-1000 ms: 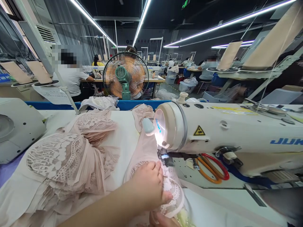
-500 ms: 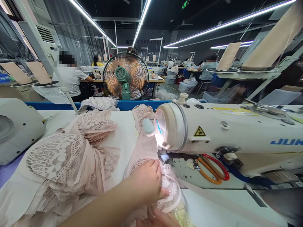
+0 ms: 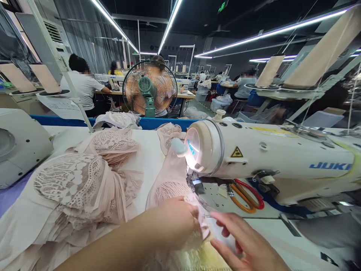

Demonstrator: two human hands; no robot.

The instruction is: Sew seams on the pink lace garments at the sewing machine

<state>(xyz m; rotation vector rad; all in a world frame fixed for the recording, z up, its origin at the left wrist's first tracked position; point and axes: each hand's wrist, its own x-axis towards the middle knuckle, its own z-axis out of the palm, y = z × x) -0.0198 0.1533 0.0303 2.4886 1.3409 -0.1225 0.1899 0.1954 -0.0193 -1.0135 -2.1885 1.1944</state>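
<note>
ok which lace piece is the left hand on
The front lace piece by the sewing machine, under the left hand; the lace stack sits farther left.

Pale pink, lace-patterned garment (image 3: 170, 176)

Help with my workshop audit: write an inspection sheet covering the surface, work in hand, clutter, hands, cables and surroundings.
Surface: white table, partly covered by fabric.
Work in hand: pale pink lace piece by the lit head of the sewing machine; needle contact unclear.
Clutter: lace stack at left; orange and red scissor-like handles below the machine arm.
Hands: left hand on the lace piece; right hand open beside it, contact unclear.
Cables: nothing seen.
Surroundings: large fan beyond the table; seated co-worker in white top; lit ceiling tubes.
</note>
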